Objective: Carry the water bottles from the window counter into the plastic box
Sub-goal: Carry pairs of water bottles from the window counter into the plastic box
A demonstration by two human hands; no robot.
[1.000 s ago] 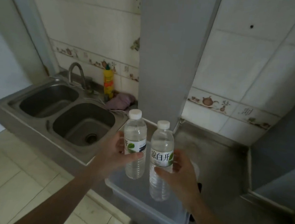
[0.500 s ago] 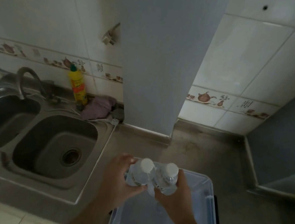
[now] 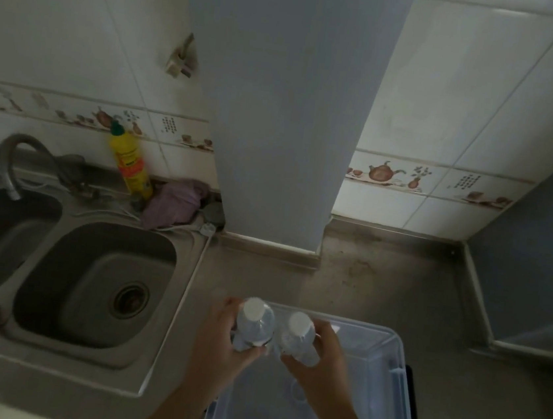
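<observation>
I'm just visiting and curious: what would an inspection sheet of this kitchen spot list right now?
Surface: steel counter, stained, beside a double sink.
Job's things: two water bottles, left bottle and right bottle, upright, white-capped, held over the clear plastic box.
Clutter: yellow detergent bottle and purple cloth behind the sink.
Hands: left hand grips the left bottle; right hand grips the right one.
Cables: white cord along the sink's back rim.
Surroundings: tiled wall, grey pillar, tap.
</observation>
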